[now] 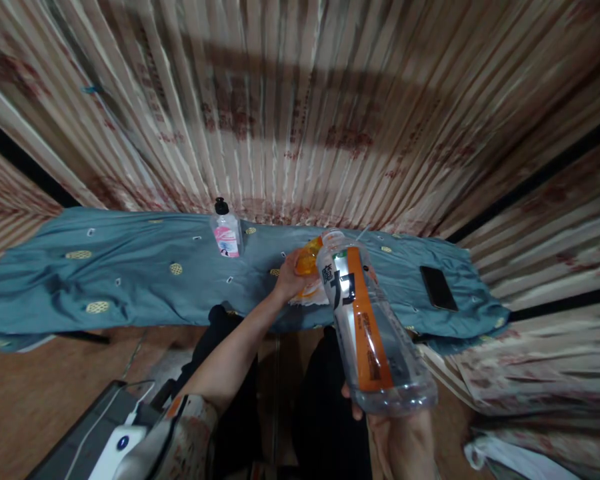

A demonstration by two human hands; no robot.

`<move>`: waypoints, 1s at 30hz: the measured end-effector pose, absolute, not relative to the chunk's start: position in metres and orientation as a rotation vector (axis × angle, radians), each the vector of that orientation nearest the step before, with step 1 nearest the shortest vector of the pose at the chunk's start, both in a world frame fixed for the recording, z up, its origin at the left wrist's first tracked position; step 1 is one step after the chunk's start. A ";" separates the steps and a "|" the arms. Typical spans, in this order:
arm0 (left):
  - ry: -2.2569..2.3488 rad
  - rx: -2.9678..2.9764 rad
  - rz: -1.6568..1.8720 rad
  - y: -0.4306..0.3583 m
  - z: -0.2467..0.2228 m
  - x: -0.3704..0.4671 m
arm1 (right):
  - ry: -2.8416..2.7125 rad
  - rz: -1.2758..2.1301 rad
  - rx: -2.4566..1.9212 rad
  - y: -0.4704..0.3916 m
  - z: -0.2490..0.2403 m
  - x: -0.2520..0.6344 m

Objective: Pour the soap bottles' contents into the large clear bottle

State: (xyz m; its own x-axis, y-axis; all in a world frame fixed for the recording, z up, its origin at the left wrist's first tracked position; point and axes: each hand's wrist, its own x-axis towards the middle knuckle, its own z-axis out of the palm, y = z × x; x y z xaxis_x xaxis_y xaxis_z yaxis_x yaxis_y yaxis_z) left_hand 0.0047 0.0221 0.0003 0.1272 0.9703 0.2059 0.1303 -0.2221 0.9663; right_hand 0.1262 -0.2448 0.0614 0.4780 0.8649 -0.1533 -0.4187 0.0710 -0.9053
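Observation:
My left hand (291,279) is wrapped round an orange, see-through container (309,259) over the middle of the blue-green cloth. In my right hand (397,433) is a large clear plastic bottle (375,333) with an orange and silver label, held by its base. The bottle is tilted, its neck pointing away from me and touching or very near the orange container. Beneath my left hand lies something white and orange (313,293), partly hidden. A clear bottle with a black cap and pink label (227,237) stands to the left.
A dark phone (438,288) lies on the right part of the long cloth-covered surface (145,287). Striped curtains (280,120) hang behind it and at the sides. At the lower left, a white power bank (117,450) with a cable is on a dark box or seat.

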 end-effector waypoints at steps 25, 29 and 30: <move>1.041 1.563 1.221 0.021 0.005 0.004 | -0.498 1.030 -1.075 -0.245 0.063 0.124; 1.038 1.565 1.236 0.021 0.005 0.004 | -0.504 0.952 -1.121 -0.245 0.067 0.119; 1.022 1.568 1.236 0.020 0.006 0.004 | -0.513 0.959 -1.124 -0.244 0.067 0.120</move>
State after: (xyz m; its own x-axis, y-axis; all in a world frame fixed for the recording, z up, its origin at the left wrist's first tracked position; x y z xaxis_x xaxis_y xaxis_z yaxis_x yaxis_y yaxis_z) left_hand 0.0037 0.0203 0.0056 0.1704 0.9479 0.2691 0.0855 -0.2863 0.9543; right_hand 0.1196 -0.2443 0.0670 0.5198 0.8472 -0.1096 -0.3788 0.1136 -0.9185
